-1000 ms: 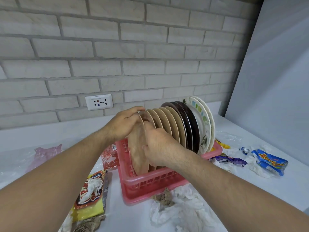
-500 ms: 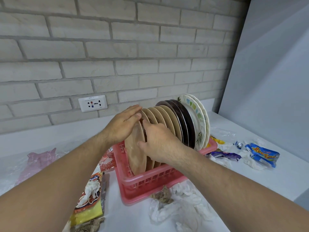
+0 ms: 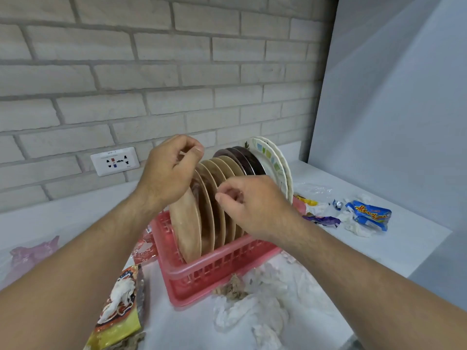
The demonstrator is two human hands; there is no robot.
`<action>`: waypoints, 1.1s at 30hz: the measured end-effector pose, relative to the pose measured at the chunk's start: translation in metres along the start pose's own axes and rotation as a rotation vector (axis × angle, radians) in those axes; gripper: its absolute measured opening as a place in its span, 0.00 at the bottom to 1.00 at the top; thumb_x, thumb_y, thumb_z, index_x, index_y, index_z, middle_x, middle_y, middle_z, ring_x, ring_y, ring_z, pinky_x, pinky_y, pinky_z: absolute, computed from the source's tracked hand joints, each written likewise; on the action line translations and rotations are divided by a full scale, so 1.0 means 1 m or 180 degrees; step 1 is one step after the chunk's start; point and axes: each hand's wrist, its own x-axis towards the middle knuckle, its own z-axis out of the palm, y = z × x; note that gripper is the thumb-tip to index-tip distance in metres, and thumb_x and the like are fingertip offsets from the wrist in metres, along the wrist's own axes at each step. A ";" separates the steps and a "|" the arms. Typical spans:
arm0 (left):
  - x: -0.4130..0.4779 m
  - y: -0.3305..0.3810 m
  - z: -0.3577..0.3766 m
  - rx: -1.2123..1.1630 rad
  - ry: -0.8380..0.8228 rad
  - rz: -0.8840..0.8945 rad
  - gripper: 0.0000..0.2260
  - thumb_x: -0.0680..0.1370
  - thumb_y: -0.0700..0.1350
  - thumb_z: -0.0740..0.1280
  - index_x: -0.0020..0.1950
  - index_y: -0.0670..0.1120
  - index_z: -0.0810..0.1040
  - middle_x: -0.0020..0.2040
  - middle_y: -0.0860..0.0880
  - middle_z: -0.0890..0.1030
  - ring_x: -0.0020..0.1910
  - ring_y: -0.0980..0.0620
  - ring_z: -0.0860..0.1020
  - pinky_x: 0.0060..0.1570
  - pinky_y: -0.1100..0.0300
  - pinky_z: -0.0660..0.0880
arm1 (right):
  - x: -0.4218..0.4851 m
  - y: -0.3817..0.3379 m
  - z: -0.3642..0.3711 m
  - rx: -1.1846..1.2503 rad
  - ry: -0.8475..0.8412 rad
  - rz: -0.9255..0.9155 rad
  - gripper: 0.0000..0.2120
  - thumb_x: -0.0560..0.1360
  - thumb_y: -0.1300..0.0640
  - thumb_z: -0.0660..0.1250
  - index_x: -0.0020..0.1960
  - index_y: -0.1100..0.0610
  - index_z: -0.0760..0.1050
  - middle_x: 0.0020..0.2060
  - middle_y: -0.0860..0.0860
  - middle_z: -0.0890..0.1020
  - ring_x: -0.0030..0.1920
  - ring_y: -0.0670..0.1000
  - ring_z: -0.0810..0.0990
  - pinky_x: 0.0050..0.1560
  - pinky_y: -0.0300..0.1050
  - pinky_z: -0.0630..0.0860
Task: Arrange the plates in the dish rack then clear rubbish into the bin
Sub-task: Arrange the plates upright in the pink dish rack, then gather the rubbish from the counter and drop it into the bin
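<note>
Though thick with rubbish (image 3: 250,314), white counter (image 3: 353,253) below brick wall (image 3: 177,72).

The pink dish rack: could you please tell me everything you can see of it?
The dish rack is a pink, plastic-looking basket with slotted walls and a rolled rim. It sits flat on the white counter, angled toward the brick wall. Plates stand on edge in a row inside it. Crumpled tissue lies at the foot of its near wall.

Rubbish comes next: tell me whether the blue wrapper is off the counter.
No, the blue wrapper lies on the white counter, right of the red rack.
</note>
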 end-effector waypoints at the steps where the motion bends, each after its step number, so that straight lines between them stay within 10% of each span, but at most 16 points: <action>1: -0.002 0.008 0.005 0.0085 -0.0014 0.0138 0.06 0.77 0.47 0.63 0.43 0.51 0.79 0.42 0.56 0.80 0.42 0.63 0.77 0.41 0.73 0.69 | -0.003 0.005 -0.006 -0.0015 0.0030 0.0025 0.08 0.75 0.45 0.64 0.45 0.46 0.80 0.34 0.39 0.81 0.36 0.40 0.79 0.40 0.44 0.80; 7: -0.024 0.058 0.058 0.0613 -0.0440 0.0491 0.08 0.77 0.52 0.62 0.43 0.52 0.79 0.39 0.57 0.79 0.40 0.60 0.76 0.41 0.59 0.72 | -0.031 0.048 -0.067 -0.0249 -0.0003 0.0001 0.09 0.74 0.45 0.63 0.40 0.46 0.79 0.35 0.39 0.80 0.38 0.40 0.78 0.42 0.46 0.78; 33: -0.056 0.119 0.218 0.1357 -0.1552 0.0203 0.16 0.80 0.56 0.57 0.62 0.51 0.75 0.61 0.54 0.77 0.59 0.54 0.74 0.58 0.56 0.71 | -0.098 0.202 -0.202 -0.1265 -0.0751 0.0802 0.13 0.78 0.49 0.61 0.61 0.46 0.75 0.59 0.44 0.78 0.54 0.47 0.75 0.53 0.43 0.73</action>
